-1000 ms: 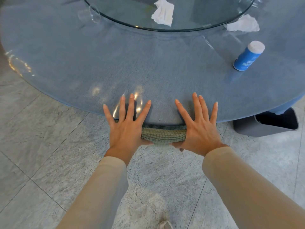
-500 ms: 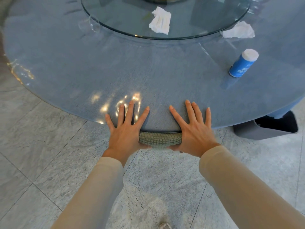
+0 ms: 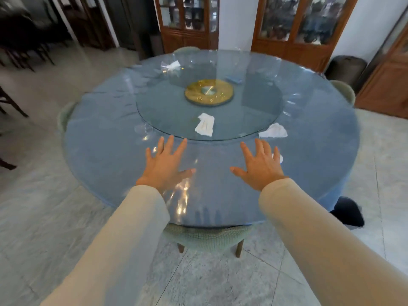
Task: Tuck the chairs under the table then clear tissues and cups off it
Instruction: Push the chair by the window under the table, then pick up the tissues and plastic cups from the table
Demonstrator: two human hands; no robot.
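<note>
A green woven chair (image 3: 207,238) is pushed under the near edge of the round blue table (image 3: 99,155). My left hand (image 3: 166,165) and my right hand (image 3: 260,167) hover over the tabletop with fingers spread, holding nothing. One white tissue (image 3: 205,124) lies on the glass turntable (image 3: 159,111). Another tissue (image 3: 273,131) lies by the turntable's right rim, and a third (image 3: 173,65) is at the far side. A clear cup (image 3: 143,129) stands left of the turntable. My right hand hides most of the blue bottle; its white cap (image 3: 280,158) peeks out.
More green chairs (image 3: 64,118) (image 3: 344,91) (image 3: 185,49) sit tucked around the table. A dark bin (image 3: 348,214) stands on the floor at the table's right. Wooden cabinets (image 3: 295,25) and a dark stool (image 3: 344,67) line the far wall. Dark chairs (image 3: 8,102) stand at left.
Both hands have left the chair's back and risen over the tabletop. The view has lifted from the table's edge to the whole table and room.
</note>
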